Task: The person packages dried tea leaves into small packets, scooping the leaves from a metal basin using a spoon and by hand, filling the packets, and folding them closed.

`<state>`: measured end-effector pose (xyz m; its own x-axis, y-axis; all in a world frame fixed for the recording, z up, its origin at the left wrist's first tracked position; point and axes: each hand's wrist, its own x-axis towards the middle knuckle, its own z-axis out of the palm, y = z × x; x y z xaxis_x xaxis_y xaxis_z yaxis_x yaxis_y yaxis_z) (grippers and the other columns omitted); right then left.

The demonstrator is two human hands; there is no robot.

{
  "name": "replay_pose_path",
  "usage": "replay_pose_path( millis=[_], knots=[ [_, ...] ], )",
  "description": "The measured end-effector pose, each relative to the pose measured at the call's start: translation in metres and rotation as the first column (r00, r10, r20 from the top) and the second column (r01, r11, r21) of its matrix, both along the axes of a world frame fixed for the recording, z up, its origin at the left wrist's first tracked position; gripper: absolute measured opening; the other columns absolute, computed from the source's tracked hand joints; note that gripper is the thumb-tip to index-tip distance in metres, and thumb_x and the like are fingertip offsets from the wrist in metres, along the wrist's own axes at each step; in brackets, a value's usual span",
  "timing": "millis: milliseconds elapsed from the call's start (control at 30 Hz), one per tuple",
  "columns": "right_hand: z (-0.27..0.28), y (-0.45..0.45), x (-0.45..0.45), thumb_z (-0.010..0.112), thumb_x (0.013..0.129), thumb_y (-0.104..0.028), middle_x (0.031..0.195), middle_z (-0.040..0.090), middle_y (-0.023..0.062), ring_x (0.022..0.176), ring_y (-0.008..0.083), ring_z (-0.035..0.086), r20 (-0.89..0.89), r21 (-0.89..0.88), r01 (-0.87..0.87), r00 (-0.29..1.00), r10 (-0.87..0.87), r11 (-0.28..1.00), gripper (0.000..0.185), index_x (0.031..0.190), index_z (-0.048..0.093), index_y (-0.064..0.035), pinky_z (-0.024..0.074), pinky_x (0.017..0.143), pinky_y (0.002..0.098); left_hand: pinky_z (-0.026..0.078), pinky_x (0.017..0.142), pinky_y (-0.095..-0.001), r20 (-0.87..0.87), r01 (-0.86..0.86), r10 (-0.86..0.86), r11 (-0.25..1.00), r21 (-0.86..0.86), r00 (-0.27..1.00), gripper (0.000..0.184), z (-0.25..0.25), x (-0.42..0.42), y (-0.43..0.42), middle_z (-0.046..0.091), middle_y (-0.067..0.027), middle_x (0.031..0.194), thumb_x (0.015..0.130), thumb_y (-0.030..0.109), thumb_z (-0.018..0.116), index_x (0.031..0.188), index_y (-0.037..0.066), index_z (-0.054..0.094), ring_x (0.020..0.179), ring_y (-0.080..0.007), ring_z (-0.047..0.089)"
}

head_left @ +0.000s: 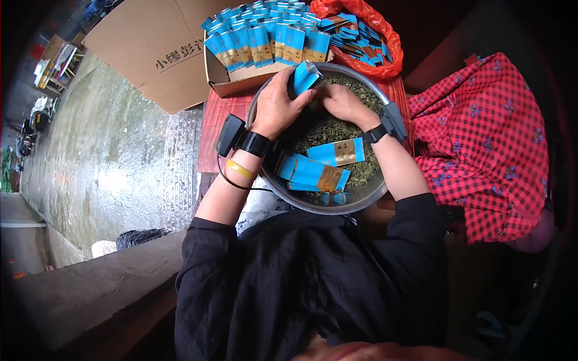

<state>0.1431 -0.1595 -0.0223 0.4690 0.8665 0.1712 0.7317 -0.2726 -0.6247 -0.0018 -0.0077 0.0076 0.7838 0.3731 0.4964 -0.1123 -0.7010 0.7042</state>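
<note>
Leaf scooping, probably: holding blue packet (305, 78) narrowly in left hand (274, 105), dipping right hand (347, 104) toward leaves (328, 129), grip impossible to tell; needing packet mouth upright, open.

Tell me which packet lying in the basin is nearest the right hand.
The blue-and-gold packet lying on the leaves, just beyond the overlapping pile. It is closest to the right hand; the pile's packets lie nearer the torso.
</note>
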Motion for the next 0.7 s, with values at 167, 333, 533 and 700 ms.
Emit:
replay_pose_path(
  millis=[167, 333, 533, 700],
  knots=[
    [0.023, -0.012, 0.021, 0.049, 0.099, -0.03, 0.072, 0.064, 0.0071, 0.066, 0.0141, 0.062, -0.418, 0.205, 0.21, 0.902, -0.109, 0.956, 0.036, 0.086, 0.064, 0.0006, 0.0484, 0.063, 0.029, 0.051, 0.087, -0.043, -0.005, 0.003, -0.003, 0.999, -0.039, 1.0, 0.06, 0.002, -0.002, -0.001, 0.064, -0.0228, 0.108, 0.077, 0.033, 0.077, 0.123, 0.001, 0.054, 0.1, -0.0387, 0.063],
    [0.052, -0.03, 0.025, 0.048, 0.1, -0.032, 0.071, 0.057, 0.0001, 0.059, 0.0075, 0.051, -0.544, 0.436, 0.317, 0.838, -0.034, 0.842, 0.035, 0.083, 0.06, -0.0044, 0.0421, 0.06, 0.0219, 0.05, 0.089, -0.0427, -0.04, 0.022, -0.023, 1.0, -0.016, 0.999, 0.06, 0.007, -0.004, -0.003, 0.063, -0.022, 0.112, 0.076, 0.031, 0.077, 0.123, 0.001, 0.054, 0.103, -0.0382, 0.062],
    [0.055, -0.021, 0.01, 0.048, 0.102, -0.031, 0.075, 0.06, 0.0009, 0.066, 0.0082, 0.056, -0.476, 0.582, 0.399, 0.873, -0.1, 0.708, 0.035, 0.087, 0.062, -0.0029, 0.0453, 0.063, 0.0234, 0.049, 0.09, -0.0429, -0.061, 0.073, -0.071, 0.997, 0.031, 0.996, 0.06, 0.006, -0.004, -0.004, 0.062, -0.0211, 0.114, 0.076, 0.029, 0.077, 0.124, 0.002, 0.053, 0.106, -0.0377, 0.06],
    [0.066, -0.015, -0.016, 0.057, 0.098, -0.021, 0.081, 0.064, 0.0064, 0.072, 0.0177, 0.062, 0.278, 0.504, -0.022, 0.95, -0.138, 0.864, 0.02, 0.094, 0.065, -0.0033, 0.0492, 0.065, 0.0299, 0.049, 0.091, -0.0431, -0.078, 0.082, -0.077, 0.995, 0.062, 0.994, 0.062, 0.005, -0.003, -0.004, 0.062, -0.0212, 0.116, 0.075, 0.028, 0.078, 0.125, 0.002, 0.052, 0.107, -0.038, 0.06]
  ],
)
